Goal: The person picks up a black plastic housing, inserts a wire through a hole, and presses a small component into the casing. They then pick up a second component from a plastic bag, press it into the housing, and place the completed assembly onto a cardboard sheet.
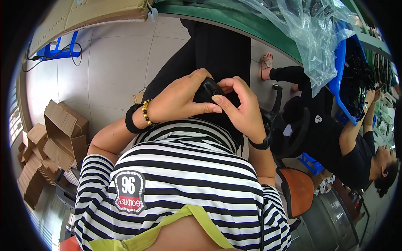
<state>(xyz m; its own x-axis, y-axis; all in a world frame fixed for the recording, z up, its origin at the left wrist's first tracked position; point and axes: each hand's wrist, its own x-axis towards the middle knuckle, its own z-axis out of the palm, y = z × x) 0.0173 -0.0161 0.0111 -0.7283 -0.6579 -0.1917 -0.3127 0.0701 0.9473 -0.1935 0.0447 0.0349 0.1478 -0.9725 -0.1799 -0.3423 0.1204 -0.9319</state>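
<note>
Striped black-and-white shirt (180,175) closest to lens, two forearms rising from it, one beaded bracelet (145,112) plus one black band (132,119) on left wrist, one black band (260,144) on right wrist. One small black part (208,90) over lap, clasped between left hand (180,98) and right hand (240,106), both curled tight around it, thumbs pressed on its near side; mostly hidden, long axis and heading unclear. One co-worker (347,138) seated right, one clear plastic bag (310,29) on green bench, several cardboard boxes (58,134) left.

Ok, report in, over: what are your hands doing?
Left hand and right hand both gripping small black plastic part. Held over lap. Nothing blocking, over.
</note>
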